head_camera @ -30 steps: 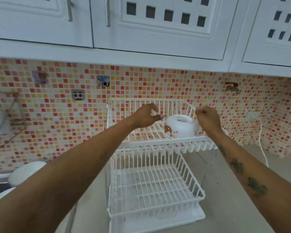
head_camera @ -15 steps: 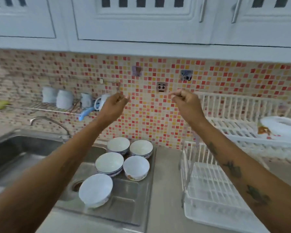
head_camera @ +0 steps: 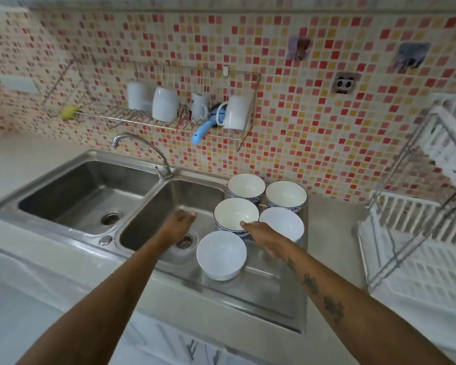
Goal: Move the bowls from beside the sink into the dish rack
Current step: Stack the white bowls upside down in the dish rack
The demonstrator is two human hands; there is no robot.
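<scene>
Both hands are empty: the right hand [head_camera: 267, 237] reaches the blue-rimmed bowl [head_camera: 236, 214] on the drainboard's [head_camera: 261, 283] inner edge; crowded neighbours risk being knocked.

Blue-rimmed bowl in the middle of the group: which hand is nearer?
Right. The right hand has its fingertips at the rim of the blue-rimmed bowl; the left hand is off to the bowl's left, over the sink basin.
</scene>
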